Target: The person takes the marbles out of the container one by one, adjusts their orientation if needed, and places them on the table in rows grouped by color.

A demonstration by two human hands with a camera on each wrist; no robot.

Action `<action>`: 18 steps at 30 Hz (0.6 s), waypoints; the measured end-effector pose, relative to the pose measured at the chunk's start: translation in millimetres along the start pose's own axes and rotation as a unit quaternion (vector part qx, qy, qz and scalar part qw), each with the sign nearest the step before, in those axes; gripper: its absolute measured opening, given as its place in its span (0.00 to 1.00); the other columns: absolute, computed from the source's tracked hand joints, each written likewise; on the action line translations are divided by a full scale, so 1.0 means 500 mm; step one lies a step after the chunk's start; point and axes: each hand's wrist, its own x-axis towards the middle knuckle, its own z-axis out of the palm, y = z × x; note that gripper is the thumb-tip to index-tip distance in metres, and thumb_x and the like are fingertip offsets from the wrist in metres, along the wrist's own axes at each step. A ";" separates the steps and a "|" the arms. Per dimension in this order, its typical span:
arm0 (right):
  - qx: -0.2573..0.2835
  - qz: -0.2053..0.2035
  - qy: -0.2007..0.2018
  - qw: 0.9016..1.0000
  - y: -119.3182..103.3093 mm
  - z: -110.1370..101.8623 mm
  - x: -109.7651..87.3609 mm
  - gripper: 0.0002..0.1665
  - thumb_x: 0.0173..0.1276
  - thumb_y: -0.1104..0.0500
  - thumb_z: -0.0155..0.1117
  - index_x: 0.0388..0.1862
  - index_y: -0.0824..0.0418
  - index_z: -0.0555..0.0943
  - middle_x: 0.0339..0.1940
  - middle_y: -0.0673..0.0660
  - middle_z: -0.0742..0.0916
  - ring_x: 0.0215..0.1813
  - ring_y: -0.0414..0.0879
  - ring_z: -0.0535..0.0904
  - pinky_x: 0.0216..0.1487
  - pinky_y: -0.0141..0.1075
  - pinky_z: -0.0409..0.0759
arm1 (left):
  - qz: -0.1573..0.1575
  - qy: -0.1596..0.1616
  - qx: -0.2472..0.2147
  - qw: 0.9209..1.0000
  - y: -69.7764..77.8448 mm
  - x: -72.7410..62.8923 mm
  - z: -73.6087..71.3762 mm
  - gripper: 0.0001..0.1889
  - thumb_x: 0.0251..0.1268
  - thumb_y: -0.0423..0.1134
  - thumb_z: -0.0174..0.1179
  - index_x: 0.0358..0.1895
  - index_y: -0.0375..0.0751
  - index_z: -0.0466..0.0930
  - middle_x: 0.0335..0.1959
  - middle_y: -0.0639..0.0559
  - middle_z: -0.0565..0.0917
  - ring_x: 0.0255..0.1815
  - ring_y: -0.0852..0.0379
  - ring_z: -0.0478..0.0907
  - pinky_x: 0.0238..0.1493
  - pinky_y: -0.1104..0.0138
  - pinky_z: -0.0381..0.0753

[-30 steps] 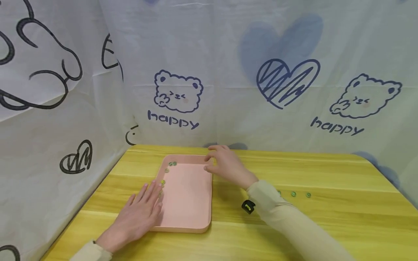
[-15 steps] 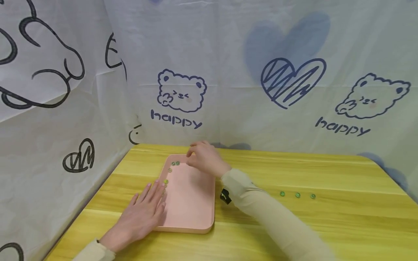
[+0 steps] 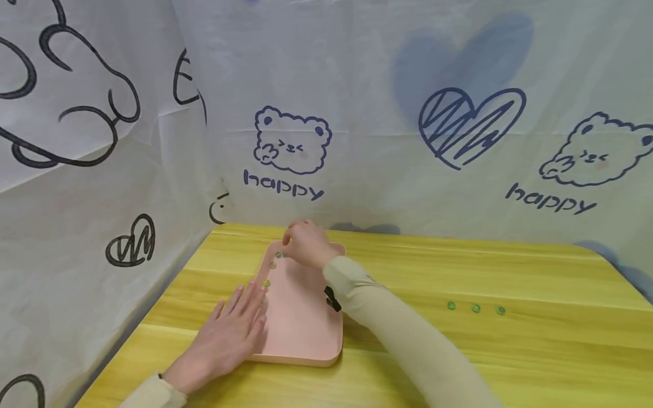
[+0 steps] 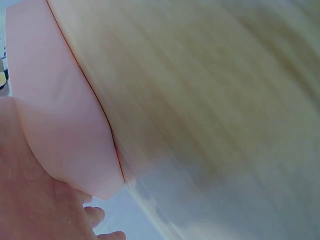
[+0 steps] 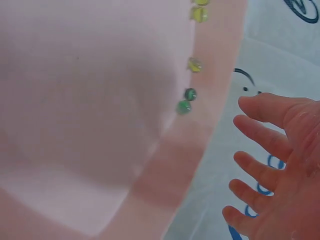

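Observation:
A pink tray lies on the table, with several marbles along the inside of its left wall. In the right wrist view a green marble touches a darker green one, and a yellow marble lies a little apart from them. My left hand lies flat at the tray's left rim, fingers straight; the left wrist view has the tray's side wall beside the palm. Above the tray's far end hovers my right hand, its fingers spread and loosely bent, with nothing between them in the right wrist view.
Three green marbles stand in a row on the wooden table to the right, the nearest to the tray being one green marble. White printed cloth hangs behind and at the left. A black device sits at the right wrist.
My right hand has moved left from the tray's far right corner across its far end. The left hand stays at the rim. The whole scene has shifted rightward in the head view.

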 end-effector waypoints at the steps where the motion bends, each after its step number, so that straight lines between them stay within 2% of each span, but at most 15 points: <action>1: -0.002 0.002 -0.001 1.000 0.000 0.005 0.005 0.10 0.66 0.52 0.68 0.43 0.54 0.88 0.53 0.50 0.83 0.59 0.50 0.71 0.64 0.46 0.67 | 0.000 0.000 -0.001 1.000 0.001 0.000 0.000 0.30 0.81 0.51 0.36 0.79 0.43 0.49 0.80 0.45 0.45 0.78 0.41 0.43 0.70 0.37 0.48; 9: -0.053 0.013 -0.027 0.998 -0.004 0.041 0.041 0.10 0.65 0.51 0.71 0.42 0.52 0.88 0.49 0.49 0.83 0.57 0.49 0.72 0.65 0.49 0.66 | 0.006 0.010 0.006 1.000 0.000 -0.002 0.002 0.30 0.81 0.50 0.36 0.79 0.42 0.50 0.80 0.45 0.46 0.78 0.41 0.45 0.70 0.37 0.49; 18: -0.086 0.021 -0.021 0.996 -0.012 0.072 0.052 0.07 0.68 0.50 0.67 0.36 0.51 0.88 0.47 0.49 0.83 0.54 0.48 0.73 0.63 0.47 0.67 | 0.002 0.012 0.009 1.000 0.000 -0.003 0.000 0.30 0.81 0.50 0.37 0.79 0.43 0.51 0.80 0.46 0.46 0.78 0.41 0.45 0.71 0.38 0.49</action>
